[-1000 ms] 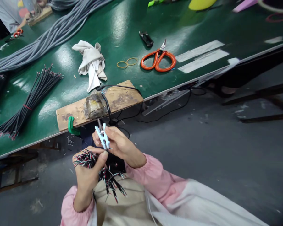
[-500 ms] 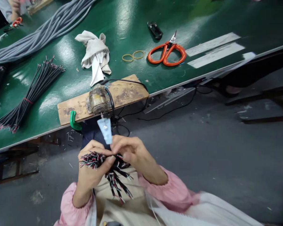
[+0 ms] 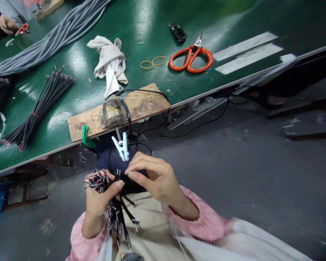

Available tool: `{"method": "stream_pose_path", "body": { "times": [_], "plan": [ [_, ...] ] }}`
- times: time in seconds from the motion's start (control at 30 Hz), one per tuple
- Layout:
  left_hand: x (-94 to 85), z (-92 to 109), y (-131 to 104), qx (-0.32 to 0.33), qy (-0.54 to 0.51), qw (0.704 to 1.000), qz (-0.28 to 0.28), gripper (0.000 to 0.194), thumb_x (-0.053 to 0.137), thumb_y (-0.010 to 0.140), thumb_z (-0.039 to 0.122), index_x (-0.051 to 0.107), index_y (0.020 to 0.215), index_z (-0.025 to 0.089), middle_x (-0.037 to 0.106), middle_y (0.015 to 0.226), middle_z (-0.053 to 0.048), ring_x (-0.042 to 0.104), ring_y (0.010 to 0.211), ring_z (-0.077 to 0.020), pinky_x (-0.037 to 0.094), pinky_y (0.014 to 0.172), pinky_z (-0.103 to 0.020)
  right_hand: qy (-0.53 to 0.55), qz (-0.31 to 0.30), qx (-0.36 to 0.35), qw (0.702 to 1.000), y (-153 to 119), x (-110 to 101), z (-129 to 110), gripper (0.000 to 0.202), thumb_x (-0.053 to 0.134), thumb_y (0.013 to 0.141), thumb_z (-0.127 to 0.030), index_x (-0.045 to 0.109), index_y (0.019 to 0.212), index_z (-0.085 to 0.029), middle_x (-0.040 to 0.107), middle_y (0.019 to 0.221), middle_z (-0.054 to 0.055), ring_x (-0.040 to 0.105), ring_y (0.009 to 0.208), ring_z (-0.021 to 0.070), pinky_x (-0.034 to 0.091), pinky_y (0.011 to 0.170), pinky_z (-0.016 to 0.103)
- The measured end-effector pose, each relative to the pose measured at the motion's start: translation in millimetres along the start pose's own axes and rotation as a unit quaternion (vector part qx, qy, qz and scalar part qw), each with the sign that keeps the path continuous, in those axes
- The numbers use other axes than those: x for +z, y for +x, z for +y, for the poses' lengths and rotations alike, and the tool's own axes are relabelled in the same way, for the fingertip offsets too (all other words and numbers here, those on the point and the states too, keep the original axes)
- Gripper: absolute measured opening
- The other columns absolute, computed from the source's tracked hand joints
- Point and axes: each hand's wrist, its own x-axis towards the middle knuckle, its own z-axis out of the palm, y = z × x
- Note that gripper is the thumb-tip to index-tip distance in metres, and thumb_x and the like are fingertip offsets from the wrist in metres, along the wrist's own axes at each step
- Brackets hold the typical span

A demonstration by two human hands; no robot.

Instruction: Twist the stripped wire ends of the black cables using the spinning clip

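My left hand (image 3: 97, 203) is wrapped round a bundle of thin black cables (image 3: 121, 217). Red, white and dark wire ends (image 3: 97, 181) fan out above its fingers, and more cables hang down over my lap. Just right of the bundle is my right hand (image 3: 154, 177), its thumb and forefinger brought together at the tips; whatever may be between them is too small to make out. Above both hands a light blue clothespin-like clip (image 3: 122, 148) sits on the shaft of a small motor (image 3: 113, 113), touching neither hand.
The motor is fixed on a wooden board (image 3: 149, 103) at the table edge, beside a green clamp (image 3: 86, 137). On the green table lie a tied cable bundle (image 3: 35, 114), grey cables (image 3: 51, 43), a cloth (image 3: 108, 61), rubber bands (image 3: 152, 63) and orange-handled scissors (image 3: 191, 59). A co-worker's hand (image 3: 7, 24) shows upper left.
My left hand has moved slightly left and down with the cables. The right hand has come away from the bundle and the clip. The clip, blurred into a cone before, now shows two separate arms.
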Motion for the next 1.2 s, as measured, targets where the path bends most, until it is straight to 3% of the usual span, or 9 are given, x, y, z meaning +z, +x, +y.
{"method": "stream_pose_path", "body": {
  "times": [0.1,0.4,0.5,0.63,0.77,0.9,0.97,1.07,1.2],
  "plan": [
    [-2.1,-1.3,-0.1,0.01,0.009,1.0,-0.015,0.033,0.086,0.063,0.035,0.058,0.055,0.018,0.052,0.048,0.006,0.048,0.037,-0.008,0.042,0.04,-0.021,-0.037,-0.015,-0.006,0.999,5.1,-0.6,1.2,0.011,0.066,0.092,-0.018,0.076,0.087,-0.018,0.076,0.081,0.006,0.066,0.075,0.0165,0.053,0.073,0.032],
    [0.6,-1.9,-3.7,0.014,0.007,0.999,-0.037,0.037,0.084,0.07,0.047,0.066,0.057,0.017,0.055,0.044,0.003,0.048,0.037,-0.0089,0.04,0.04,-0.022,0.076,-0.075,0.052,0.993,9.3,-0.7,14.6,0.025,0.066,0.093,-0.042,0.078,0.093,-0.02,0.07,0.083,0.007,0.061,0.078,0.019,0.05,0.075,0.035],
    [-1.3,-3.5,-4.3,-0.014,-0.002,0.998,-0.053,0.041,0.083,0.069,0.054,0.069,0.06,0.017,0.057,0.045,0.002,0.048,0.035,-0.009,0.04,0.038,-0.022,0.135,-0.081,0.047,0.986,11.3,1.4,24.2,0.028,0.071,0.089,-0.047,0.076,0.08,-0.021,0.065,0.076,0.005,0.058,0.075,0.0186,0.048,0.076,0.036],
    [-1.9,-2.3,0.9,-0.037,-0.018,0.996,-0.08,0.041,0.086,0.066,0.056,0.074,0.064,0.017,0.058,0.045,0.002,0.05,0.035,-0.0093,0.043,0.037,-0.021,0.216,-0.053,0.095,0.97,9.5,11.0,31.5,0.036,0.078,0.081,-0.051,0.068,0.065,-0.02,0.056,0.066,0.001,0.05,0.067,0.0165,0.042,0.067,0.033],
    [4.4,2.9,9.4,0.025,-0.027,0.997,-0.063,0.033,0.093,0.058,0.046,0.076,0.062,0.019,0.065,0.055,0.001,0.054,0.041,-0.0094,0.048,0.041,-0.021,0.324,-0.02,0.157,0.933,4.2,20.0,31.1,0.039,0.082,0.077,-0.051,0.062,0.063,-0.02,0.047,0.064,-0.003,0.045,0.062,0.0134,0.041,0.064,0.03],
    [7.8,5.3,12.6,0.086,0.016,0.996,-0.035,0.024,0.092,0.06,0.038,0.076,0.06,0.02,0.07,0.06,-0.001,0.055,0.044,-0.0108,0.051,0.045,-0.023,0.406,-0.082,0.236,0.879,7.8,15.8,28.5,0.041,0.08,0.077,-0.052,0.059,0.069,-0.018,0.047,0.067,-0.003,0.043,0.059,0.011,0.041,0.062,0.027],
    [6.5,4.7,12.1,0.092,0.03,0.995,-0.028,0.021,0.09,0.062,0.036,0.076,0.062,0.02,0.07,0.061,-0.001,0.056,0.044,-0.0114,0.05,0.043,-0.024,0.384,-0.072,0.262,0.882,16.4,10.1,28.3,0.039,0.082,0.076,-0.049,0.061,0.071,-0.017,0.048,0.066,-0.003,0.044,0.059,0.0104,0.04,0.06,0.026],
    [3.7,3.5,11.6,0.12,0.041,0.992,-0.018,0.017,0.089,0.064,0.032,0.076,0.062,0.021,0.071,0.063,0.0,0.055,0.044,-0.0105,0.048,0.043,-0.023,0.354,-0.01,0.271,0.895,34.4,5.4,29.3,0.04,0.085,0.072,-0.048,0.063,0.07,-0.016,0.049,0.063,-0.004,0.043,0.058,0.0086,0.038,0.057,0.023],
    [2.9,2.8,13.5,0.157,0.047,0.986,0.015,0.016,0.089,0.064,0.029,0.075,0.062,0.022,0.071,0.063,0.0,0.057,0.047,-0.0112,0.051,0.048,-0.024,0.339,-0.045,0.27,0.9,53.4,10.1,29.5,0.048,0.074,0.078,-0.063,0.069,0.077,-0.015,0.061,0.073,0.001,0.053,0.066,0.0109,0.045,0.061,0.025]
  ]
}}
